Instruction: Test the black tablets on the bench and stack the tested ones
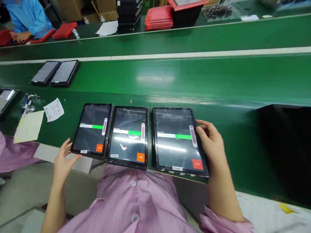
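Right hand (212, 145) hugs the right tablet (179, 141), just left of its loosely parted fingers (210, 127), long axis running away, left hand (62, 162) spread around the left tablet (92, 130).

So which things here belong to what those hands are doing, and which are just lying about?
Seems part of the job:
left tablet, left hand at its lower corner
middle tablet, between the others
right tablet, right hand at its edge

Apparently just lying about:
handwritten note
pale yellow paper
cardboard boxes
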A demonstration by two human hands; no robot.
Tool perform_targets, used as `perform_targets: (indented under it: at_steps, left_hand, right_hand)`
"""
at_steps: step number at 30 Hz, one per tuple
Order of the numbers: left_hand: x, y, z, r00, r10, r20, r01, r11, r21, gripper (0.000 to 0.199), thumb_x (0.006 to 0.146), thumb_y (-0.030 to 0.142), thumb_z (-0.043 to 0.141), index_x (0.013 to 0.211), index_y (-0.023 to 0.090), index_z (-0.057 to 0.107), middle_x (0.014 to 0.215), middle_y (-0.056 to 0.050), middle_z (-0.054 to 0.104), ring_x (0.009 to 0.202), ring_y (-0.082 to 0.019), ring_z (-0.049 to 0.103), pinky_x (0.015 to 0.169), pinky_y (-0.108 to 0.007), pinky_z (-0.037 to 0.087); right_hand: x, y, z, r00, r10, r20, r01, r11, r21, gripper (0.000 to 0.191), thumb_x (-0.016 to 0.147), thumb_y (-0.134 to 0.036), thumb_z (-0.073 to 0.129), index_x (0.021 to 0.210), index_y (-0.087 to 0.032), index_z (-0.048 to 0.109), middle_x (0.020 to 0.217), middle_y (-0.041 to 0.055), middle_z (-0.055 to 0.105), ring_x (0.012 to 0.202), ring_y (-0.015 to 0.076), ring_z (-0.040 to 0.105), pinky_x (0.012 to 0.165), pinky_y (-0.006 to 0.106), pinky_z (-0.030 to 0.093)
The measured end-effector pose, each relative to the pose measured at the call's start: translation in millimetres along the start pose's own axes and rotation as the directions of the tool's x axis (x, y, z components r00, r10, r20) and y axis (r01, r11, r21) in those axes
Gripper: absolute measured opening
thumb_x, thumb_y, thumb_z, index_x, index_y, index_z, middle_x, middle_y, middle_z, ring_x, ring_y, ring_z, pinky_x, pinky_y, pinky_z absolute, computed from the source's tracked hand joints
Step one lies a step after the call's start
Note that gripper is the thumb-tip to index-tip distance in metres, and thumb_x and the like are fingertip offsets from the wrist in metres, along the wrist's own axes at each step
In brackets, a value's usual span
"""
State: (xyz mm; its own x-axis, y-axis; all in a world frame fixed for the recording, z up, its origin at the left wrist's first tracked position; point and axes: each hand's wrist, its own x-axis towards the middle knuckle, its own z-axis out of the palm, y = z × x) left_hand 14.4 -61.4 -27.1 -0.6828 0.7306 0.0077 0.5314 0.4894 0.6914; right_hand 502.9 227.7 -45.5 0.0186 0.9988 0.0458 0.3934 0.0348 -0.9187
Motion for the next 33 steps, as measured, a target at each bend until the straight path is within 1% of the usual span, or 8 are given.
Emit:
perform_targets:
  at_steps: [6, 13, 16, 20, 25, 27, 29, 33]
  left_hand:
    - [1.9, -1.3, -3.7, 0.997, 0.078, 0.01, -0.079, 0.994, 0.069, 0.095, 0.068, 0.056, 0.079, 0.148, 0.022, 0.042, 0.13, -0.015, 0.064, 0.116, -0.032, 0.064, 0.098, -0.05, 0.055]
    - [1.9, -2.1, 3.9, 0.989, 0.144, 0.021, -0.145, 0.984, 0.1, 0.108, 0.065, 0.057, 0.082, 0.154, 0.023, 0.032, 0.143, -0.018, 0.054, 0.131, -0.036, 0.054, 0.101, -0.05, 0.052]
    - [-0.1, 4.6, 10.4, 0.969, 0.247, -0.017, -0.243, 0.962, 0.126, 0.112, 0.066, 0.064, 0.079, 0.154, 0.019, 0.029, 0.148, -0.021, 0.047, 0.134, -0.038, 0.05, 0.105, -0.052, 0.047]
    - [-12.9, 22.5, 32.2, 0.856, 0.511, -0.074, -0.471, 0.832, 0.294, 0.102, 0.068, 0.071, 0.076, 0.147, 0.018, 0.041, 0.151, -0.023, 0.043, 0.141, -0.039, 0.04, 0.117, -0.058, 0.028]
    - [-36.0, 42.1, 65.1, 0.539, 0.831, -0.136, -0.702, 0.532, 0.473, 0.05, 0.075, 0.056, 0.079, 0.113, 0.025, 0.066, 0.12, -0.011, 0.067, 0.117, -0.03, 0.059, 0.12, -0.061, 0.007]
    - [-41.7, 46.5, 70.2, 0.458, 0.875, -0.157, -0.733, 0.471, 0.491, 0.04, 0.075, 0.052, 0.081, 0.103, 0.026, 0.068, 0.11, -0.007, 0.069, 0.109, -0.027, 0.061, 0.12, -0.059, 0.009]
    - [-45.1, 49.8, 71.6, 0.432, 0.885, -0.173, -0.74, 0.457, 0.494, 0.042, 0.072, 0.056, 0.082, 0.097, 0.025, 0.068, 0.106, -0.007, 0.068, 0.104, -0.026, 0.061, 0.12, -0.059, 0.011]
    - [-50.6, 55.7, 77.9, 0.455, 0.877, -0.154, -0.754, 0.471, 0.458, 0.04, 0.072, 0.055, 0.082, 0.091, 0.024, 0.065, 0.107, -0.006, 0.066, 0.104, -0.025, 0.06, 0.12, -0.059, 0.008]
  right_hand:
    - [-0.2, -5.9, 1.5, 1.0, -0.015, -0.007, 0.015, 0.999, -0.052, 0.038, 0.081, -0.042, 0.058, 0.111, -0.02, 0.065, 0.084, 0.0034, 0.061, 0.075, 0.0209, 0.056, 0.071, 0.035, 0.045]
    - [-0.4, -6.9, 2.7, 1.0, -0.025, 0.0, 0.025, 0.999, -0.025, 0.036, 0.082, -0.039, 0.057, 0.111, -0.019, 0.064, 0.084, 0.0025, 0.059, 0.073, 0.0192, 0.053, 0.072, 0.034, 0.043]
    - [-1.2, -8.2, 2.8, 1.0, -0.022, -0.003, 0.022, 1.0, -0.008, 0.034, 0.083, -0.039, 0.058, 0.111, -0.02, 0.064, 0.084, 0.0021, 0.059, 0.073, 0.0189, 0.052, 0.072, 0.034, 0.043]
    - [-1.4, -8.6, 2.9, 1.0, -0.019, -0.013, 0.019, 1.0, 0.019, 0.031, 0.084, -0.034, 0.059, 0.11, -0.02, 0.064, 0.083, 0.002, 0.059, 0.073, 0.0188, 0.052, 0.072, 0.033, 0.042]
    - [-0.8, -6.2, 3.7, 0.999, -0.031, -0.024, 0.032, 0.999, 0.038, 0.029, 0.085, -0.03, 0.059, 0.111, -0.02, 0.064, 0.082, 0.0014, 0.058, 0.072, 0.0183, 0.051, 0.071, 0.033, 0.041]
    - [-0.7, -5.8, 3.9, 0.999, -0.033, -0.025, 0.034, 0.999, 0.034, 0.029, 0.085, -0.03, 0.059, 0.112, -0.02, 0.064, 0.082, 0.0012, 0.058, 0.072, 0.0181, 0.051, 0.072, 0.033, 0.041]
    - [-0.8, -6.2, 4.0, 0.999, -0.032, -0.028, 0.033, 0.999, 0.029, 0.029, 0.085, -0.029, 0.059, 0.112, -0.02, 0.064, 0.082, 0.0012, 0.057, 0.073, 0.0179, 0.05, 0.072, 0.033, 0.04]
    - [-1.1, -7.9, 3.9, 0.999, -0.033, -0.03, 0.034, 0.999, 0.029, 0.03, 0.084, -0.029, 0.059, 0.111, -0.018, 0.064, 0.082, 0.0018, 0.057, 0.072, 0.0181, 0.05, 0.072, 0.033, 0.04]
